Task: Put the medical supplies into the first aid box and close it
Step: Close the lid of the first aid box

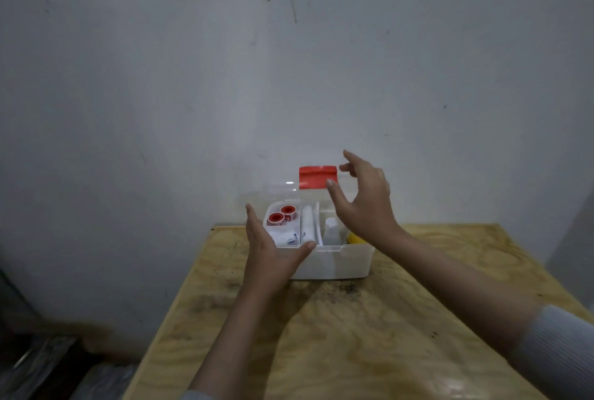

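Note:
A white first aid box (340,263) stands at the far end of a wooden table, its clear lid (283,189) raised with a red latch (316,176) at the top edge. An inner tray holds two red-capped tape rolls (282,214), a white bandage roll (307,223) and a small packet (289,239). Beside the tray sit a clear bottle (331,232) and a yellow item (353,239). My left hand (273,255) grips the box's front left corner. My right hand (363,200) hovers over the box with fingers spread, close to the red latch, holding nothing.
The plywood table (353,335) runs toward me from the box. A stained grey wall (289,78) rises right behind the box. Dark clutter (48,367) lies on the floor to the left of the table.

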Action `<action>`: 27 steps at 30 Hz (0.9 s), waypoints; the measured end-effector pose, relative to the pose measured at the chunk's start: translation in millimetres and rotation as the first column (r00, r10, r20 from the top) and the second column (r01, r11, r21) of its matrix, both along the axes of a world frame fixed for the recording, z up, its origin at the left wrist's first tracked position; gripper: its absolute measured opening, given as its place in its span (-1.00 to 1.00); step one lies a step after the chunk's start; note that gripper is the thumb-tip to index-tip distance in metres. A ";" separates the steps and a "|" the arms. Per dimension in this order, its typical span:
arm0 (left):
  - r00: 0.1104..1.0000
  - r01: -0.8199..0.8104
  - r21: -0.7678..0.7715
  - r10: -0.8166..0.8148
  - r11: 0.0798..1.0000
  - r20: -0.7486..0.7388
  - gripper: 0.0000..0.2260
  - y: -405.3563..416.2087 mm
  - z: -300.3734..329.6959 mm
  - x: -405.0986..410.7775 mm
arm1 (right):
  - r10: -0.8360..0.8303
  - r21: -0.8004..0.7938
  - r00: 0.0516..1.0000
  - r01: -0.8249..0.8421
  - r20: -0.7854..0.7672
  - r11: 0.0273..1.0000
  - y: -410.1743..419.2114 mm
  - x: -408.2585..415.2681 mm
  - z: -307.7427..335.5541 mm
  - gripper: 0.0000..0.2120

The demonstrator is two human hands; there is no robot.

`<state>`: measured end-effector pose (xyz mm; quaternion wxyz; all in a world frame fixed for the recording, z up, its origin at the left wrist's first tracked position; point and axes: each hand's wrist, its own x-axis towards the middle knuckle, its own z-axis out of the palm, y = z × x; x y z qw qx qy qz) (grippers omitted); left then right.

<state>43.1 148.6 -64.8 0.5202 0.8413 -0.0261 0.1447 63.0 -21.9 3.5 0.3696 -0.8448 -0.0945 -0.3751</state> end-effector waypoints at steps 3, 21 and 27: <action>0.998 0.005 -0.053 -0.002 0.999 0.055 0.16 2.1 -4.1 -8.1 | 0.016 -0.026 0.998 -0.017 -0.055 1.000 -0.1 -19.5 -21.7 -0.48; 0.952 -0.057 0.057 0.037 0.997 0.304 -0.62 11.1 -22.0 -4.9 | 0.087 -0.134 0.985 -0.108 -0.150 0.985 -8.2 -50.9 -65.3 -0.63; 0.948 -0.075 0.031 0.062 0.997 0.313 -0.63 9.3 -25.9 -3.6 | -0.004 -0.273 0.997 -0.015 -0.071 0.962 -7.2 -43.6 -75.0 -0.57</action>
